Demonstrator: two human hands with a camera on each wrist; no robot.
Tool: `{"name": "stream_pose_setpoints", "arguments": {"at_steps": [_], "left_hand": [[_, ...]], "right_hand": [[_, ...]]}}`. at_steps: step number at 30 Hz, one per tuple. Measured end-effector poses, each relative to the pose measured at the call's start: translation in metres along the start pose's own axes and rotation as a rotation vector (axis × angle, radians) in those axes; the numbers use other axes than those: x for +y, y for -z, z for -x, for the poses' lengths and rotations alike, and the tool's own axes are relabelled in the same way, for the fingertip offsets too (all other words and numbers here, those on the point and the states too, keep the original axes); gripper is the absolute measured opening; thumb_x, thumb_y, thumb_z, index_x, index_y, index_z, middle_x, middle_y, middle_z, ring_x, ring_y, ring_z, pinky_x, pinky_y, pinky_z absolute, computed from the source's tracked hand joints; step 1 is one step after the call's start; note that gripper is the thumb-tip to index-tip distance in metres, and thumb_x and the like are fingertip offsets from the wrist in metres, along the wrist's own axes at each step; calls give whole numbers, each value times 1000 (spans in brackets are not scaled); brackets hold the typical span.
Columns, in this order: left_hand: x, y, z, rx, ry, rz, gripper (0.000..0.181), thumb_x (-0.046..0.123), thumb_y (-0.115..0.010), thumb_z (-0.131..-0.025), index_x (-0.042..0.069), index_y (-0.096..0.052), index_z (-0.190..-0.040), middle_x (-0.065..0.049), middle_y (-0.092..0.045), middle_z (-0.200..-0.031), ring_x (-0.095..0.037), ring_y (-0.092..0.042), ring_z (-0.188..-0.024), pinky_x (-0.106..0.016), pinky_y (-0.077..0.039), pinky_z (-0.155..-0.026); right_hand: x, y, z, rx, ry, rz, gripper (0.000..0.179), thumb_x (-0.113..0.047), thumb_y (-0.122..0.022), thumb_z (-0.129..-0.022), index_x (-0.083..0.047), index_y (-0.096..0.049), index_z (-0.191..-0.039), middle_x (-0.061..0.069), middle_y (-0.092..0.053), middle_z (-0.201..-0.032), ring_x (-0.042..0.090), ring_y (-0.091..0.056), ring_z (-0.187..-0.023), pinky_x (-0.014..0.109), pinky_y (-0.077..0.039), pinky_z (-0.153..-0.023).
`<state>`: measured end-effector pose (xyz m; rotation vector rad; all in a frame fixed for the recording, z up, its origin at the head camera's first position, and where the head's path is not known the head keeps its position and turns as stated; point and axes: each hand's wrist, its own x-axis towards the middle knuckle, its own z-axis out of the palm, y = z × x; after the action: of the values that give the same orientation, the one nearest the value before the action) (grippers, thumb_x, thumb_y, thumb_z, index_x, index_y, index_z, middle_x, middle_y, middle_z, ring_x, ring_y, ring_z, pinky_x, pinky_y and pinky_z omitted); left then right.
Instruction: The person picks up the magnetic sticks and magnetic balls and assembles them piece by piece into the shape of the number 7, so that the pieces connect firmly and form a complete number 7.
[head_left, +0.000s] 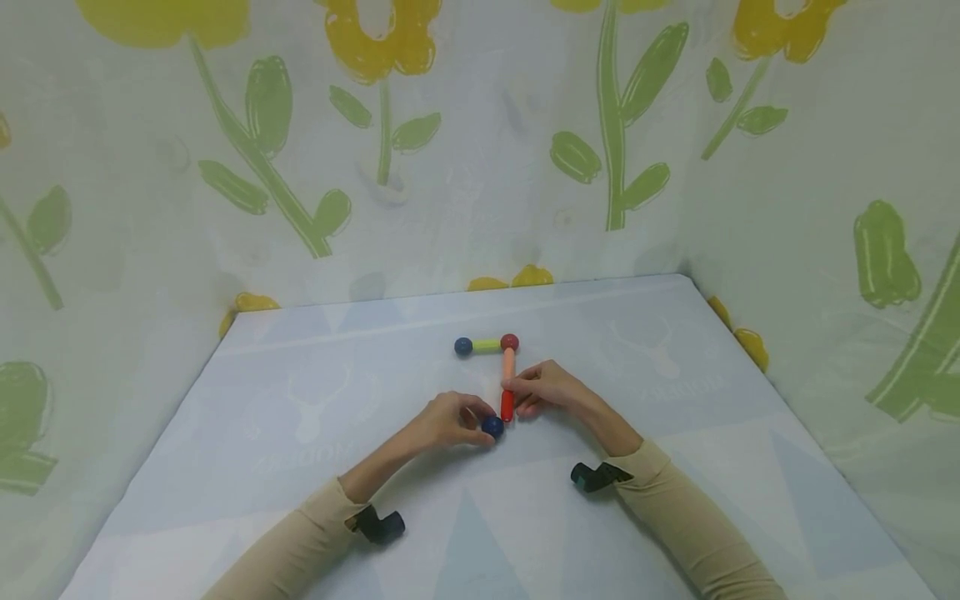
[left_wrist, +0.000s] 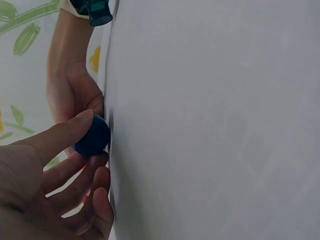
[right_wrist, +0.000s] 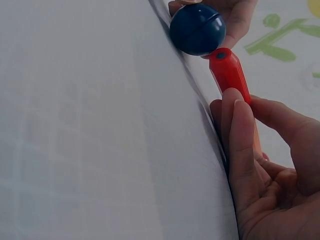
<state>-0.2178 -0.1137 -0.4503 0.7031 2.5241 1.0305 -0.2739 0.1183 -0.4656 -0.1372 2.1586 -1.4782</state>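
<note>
My left hand (head_left: 447, 421) pinches a dark blue ball (head_left: 492, 427) between thumb and fingers, low over the table. In the right wrist view the blue ball (right_wrist: 198, 30) sits right at the end of a red rod (right_wrist: 227, 72), whose end face shows a small dark spot. My right hand (head_left: 547, 388) grips that red rod near where it meets an orange rod (head_left: 509, 363). The orange rod leads up to a red ball (head_left: 510, 342). From there a yellow-green rod (head_left: 487, 344) runs left to a second blue ball (head_left: 463, 347).
The table (head_left: 360, 500) has a pale cover with faint printed triangles and deer heads. Flower-patterned curtains (head_left: 480, 167) hang behind it and at both sides. A dark camera sits on each wrist, close over the table.
</note>
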Motion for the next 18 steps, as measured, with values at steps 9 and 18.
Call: {"name": "stream_pose_setpoints", "arguments": {"at_steps": [9, 18], "left_hand": [[4, -5, 0, -11, -25, 10, 38, 31, -81, -81, 14, -72, -113, 4, -72, -100, -11, -59, -82, -22, -50, -68], [4, -8, -3, -12, -21, -2, 39, 35, -80, -81, 12, -73, -112, 6, -70, -86, -11, -57, -75, -21, -47, -60]], "right_hand": [[-2, 0, 2, -6, -1, -13, 50, -37, -70, -90, 3, -65, -120, 6, -73, -77, 9, -67, -59, 21, -56, -61], [-2, -1, 3, -7, -7, -17, 51, -36, -70, -90, 3, -64, -121, 7, -73, -80, 9, -67, -60, 21, -56, -62]]}}
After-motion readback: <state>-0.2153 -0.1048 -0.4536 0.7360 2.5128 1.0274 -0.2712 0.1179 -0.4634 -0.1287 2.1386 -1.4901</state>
